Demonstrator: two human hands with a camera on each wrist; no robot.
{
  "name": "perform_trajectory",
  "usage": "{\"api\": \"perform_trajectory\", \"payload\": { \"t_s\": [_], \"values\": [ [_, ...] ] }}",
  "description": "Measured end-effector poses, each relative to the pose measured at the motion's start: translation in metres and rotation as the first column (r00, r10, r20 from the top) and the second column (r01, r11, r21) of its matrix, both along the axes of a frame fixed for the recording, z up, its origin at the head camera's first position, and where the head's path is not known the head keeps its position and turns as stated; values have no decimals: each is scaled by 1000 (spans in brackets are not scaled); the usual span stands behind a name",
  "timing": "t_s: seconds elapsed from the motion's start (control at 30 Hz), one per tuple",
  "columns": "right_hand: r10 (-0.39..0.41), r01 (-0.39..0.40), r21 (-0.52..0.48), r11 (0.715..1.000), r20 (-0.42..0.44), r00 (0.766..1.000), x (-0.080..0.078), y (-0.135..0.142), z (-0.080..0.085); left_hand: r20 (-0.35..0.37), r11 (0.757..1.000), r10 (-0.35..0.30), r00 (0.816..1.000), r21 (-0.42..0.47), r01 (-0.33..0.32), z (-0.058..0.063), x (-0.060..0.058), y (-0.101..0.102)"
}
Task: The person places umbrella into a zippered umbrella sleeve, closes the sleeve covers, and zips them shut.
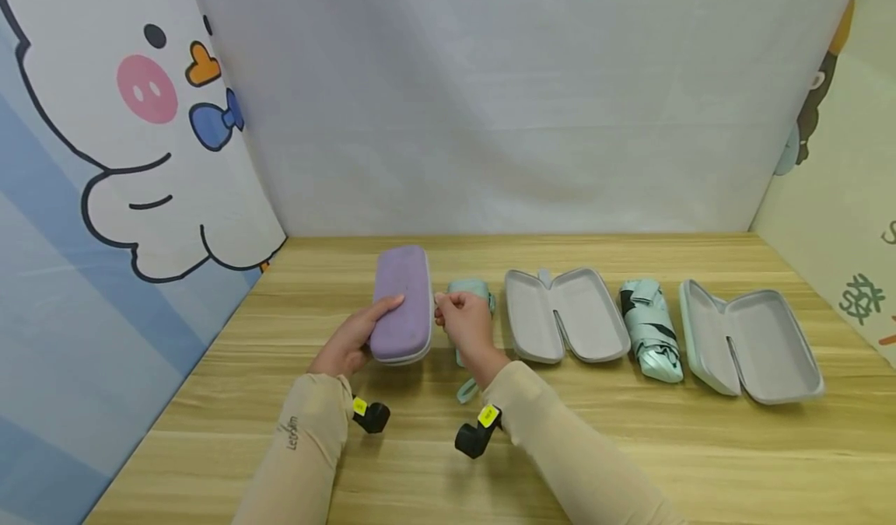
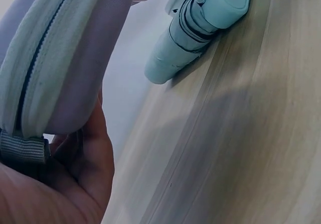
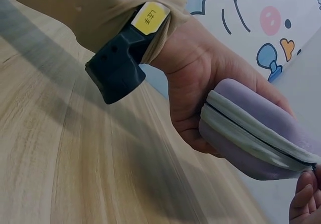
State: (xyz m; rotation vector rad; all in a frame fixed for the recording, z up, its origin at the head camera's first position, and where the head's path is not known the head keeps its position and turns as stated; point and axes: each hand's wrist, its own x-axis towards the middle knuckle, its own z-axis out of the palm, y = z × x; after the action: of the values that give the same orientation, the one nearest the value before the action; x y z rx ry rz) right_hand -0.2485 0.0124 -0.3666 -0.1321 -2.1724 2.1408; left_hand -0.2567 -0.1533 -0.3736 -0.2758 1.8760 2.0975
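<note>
My left hand [image 1: 350,338] grips a purple zip case [image 1: 402,299] from its left side, thumb lying across the lid, and holds it tilted above the table. My right hand [image 1: 467,327] pinches at the case's right edge, where the right wrist view has fingertips [image 3: 306,181] on the zip pull. Along the case's side, the pale zip [image 3: 256,133] looks closed in both wrist views. Partly hidden behind my right hand is a folded mint umbrella [image 2: 188,40] with a wrist strap [image 1: 467,390].
To the right, a grey-lined case [image 1: 591,315] lies spread open on the wooden table [image 1: 560,439]. Beside it is another folded mint umbrella [image 1: 651,330] with dark patches, then a second open grey-lined case [image 1: 770,346]. A white cloth wall [image 1: 525,105] stands behind.
</note>
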Motion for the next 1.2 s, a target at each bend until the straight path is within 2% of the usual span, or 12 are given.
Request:
{"api": "perform_trajectory", "payload": {
  "t_s": [0.3, 0.63, 0.97, 1.2],
  "values": [
    [8, -8, 23, 1000, 9, 1000, 2, 0, -1, 13, 999, 43, 999, 17, -44, 1, 1, 2],
    [26, -26, -8, 1000, 17, 1000, 4, -3, -2, 23, 995, 93, 995, 26, -93, 1, -1, 4],
    [43, -43, -16, 999, 13, 999, 6, -2, -3, 36, 990, 123, 992, 68, -125, 0, -2, 4],
    [47, -47, -17, 999, -2, 999, 8, -3, -4, 35, 977, 177, 984, 116, -180, 2, -1, 5]
  ]
}}
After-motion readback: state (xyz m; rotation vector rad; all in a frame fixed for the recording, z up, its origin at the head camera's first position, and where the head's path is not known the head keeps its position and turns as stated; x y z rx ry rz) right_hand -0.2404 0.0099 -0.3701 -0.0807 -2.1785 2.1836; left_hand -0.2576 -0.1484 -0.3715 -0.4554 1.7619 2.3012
